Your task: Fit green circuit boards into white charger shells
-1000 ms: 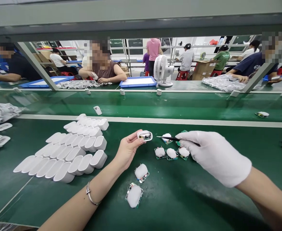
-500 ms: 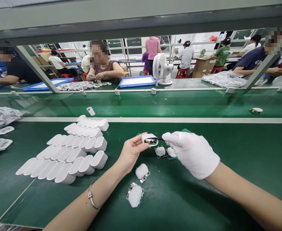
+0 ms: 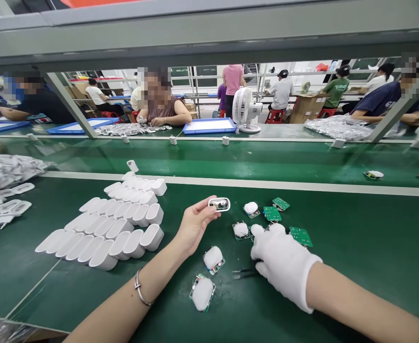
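Observation:
My left hand (image 3: 195, 221) pinches a small white oval housing (image 3: 227, 205), its open end facing me and electronic parts visible inside. Gloved in white, my right hand (image 3: 279, 259) is low over the green mat, with thumb and fingers apart. Its fingertips are beside a circuit board with a white pad (image 3: 240, 230). Dark tweezers (image 3: 243, 274) point left from under the glove; their rear end is hidden. Two more padded boards (image 3: 213, 258) (image 3: 202, 293) lie nearer me, and another (image 3: 251, 208) is beyond the right fingers.
Rows of white oval housings (image 3: 102, 254) stand left. Bare-sided green boards (image 3: 301, 236) lie right of the glove. White plug parts (image 3: 7, 209) and a bagged pile (image 3: 11, 169) are far left. Beyond a white strip (image 3: 266, 183) are a fan (image 3: 243, 107), blue-rimmed trays (image 3: 209, 126) and seated people.
My right hand has moved down and away from the housing, taking the tweezers out of it. Green boards formerly behind the glove now show. My left hand still holds the housing; the view has shifted slightly.

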`<state>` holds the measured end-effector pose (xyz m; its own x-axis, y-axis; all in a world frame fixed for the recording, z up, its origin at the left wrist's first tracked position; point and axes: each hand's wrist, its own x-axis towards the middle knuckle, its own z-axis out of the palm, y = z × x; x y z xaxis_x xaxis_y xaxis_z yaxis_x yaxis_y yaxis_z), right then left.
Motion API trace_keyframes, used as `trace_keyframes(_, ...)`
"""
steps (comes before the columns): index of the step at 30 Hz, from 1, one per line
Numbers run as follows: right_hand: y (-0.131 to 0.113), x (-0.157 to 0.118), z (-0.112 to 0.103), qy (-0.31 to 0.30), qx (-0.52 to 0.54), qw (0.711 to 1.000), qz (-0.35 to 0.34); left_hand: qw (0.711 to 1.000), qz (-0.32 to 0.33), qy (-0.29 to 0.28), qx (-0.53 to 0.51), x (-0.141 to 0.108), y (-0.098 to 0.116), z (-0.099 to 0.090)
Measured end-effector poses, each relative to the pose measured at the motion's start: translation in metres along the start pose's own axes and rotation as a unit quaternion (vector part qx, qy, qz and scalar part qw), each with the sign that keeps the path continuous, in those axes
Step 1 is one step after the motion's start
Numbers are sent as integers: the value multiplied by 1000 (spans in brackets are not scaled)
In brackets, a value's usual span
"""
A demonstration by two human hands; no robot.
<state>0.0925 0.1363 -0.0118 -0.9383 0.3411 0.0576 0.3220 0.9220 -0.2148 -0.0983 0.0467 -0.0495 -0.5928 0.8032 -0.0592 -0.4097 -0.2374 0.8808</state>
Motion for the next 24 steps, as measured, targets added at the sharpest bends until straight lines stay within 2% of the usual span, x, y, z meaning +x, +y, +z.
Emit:
trace_keyframes(3, -3, 13, 2, 93, 12, 995, 15, 998, 3, -13, 56, -6, 0, 5)
trace_keyframes(6, 0, 35, 7, 176, 61, 982, -36, 993, 3, -64, 104, -10, -1, 10)
trace_keyframes(8, 5, 55, 13, 163, 115, 978, -65, 980, 17, -84, 182, -10, 2, 10)
trace_keyframes(9, 9, 67, 14, 147, 139, 978, -56, 964, 39, -73, 254, -10, 5, 8)
trace_keyframes(10, 15, 80, 14, 130, 150, 980, -22, 933, 71, -41, 350, -10, 9, 6)
trace_keyframes(11, 22, 93, 13, 117, 146, 982, 31, 882, 103, 14, 460, -11, 14, 2)
trace_keyframes(12, 32, 107, 9, 106, 130, 982, 90, 808, 127, 85, 568, -11, 20, -2)
trace_keyframes(13, 44, 121, 5, 96, 97, 977, 163, 721, 138, 159, 661, -12, 27, -7)
trace_keyframes(14, 57, 134, 1, 93, 68, 969, 220, 634, 132, 220, 730, -14, 34, -12)
trace_keyframes(15, 71, 145, -3, 92, 48, 959, 262, 562, 107, 261, 778, -14, 42, -17)
trace_keyframes(16, 84, 155, -7, 89, 33, 951, 296, 513, 73, 279, 808, -15, 49, -22)
trace_keyframes(17, 96, 163, -9, 86, 23, 944, 318, 486, 40, 278, 828, -15, 55, -27)
trace_keyframes(18, 105, 168, -10, 81, 15, 939, 333, 474, 13, 266, 839, -14, 60, -31)
trace_keyframes(20, 112, 171, -9, 74, 0, 937, 341, 477, -11, 241, 845, -12, 66, -37)
trace_keyframes(22, 103, 168, -6, 83, -18, 947, 311, 498, 0, 210, 841, -8, 67, -40)
trace_keyframes(24, 81, 163, 0, 88, -30, 969, 228, 530, 16, 153, 834, -4, 62, -40)
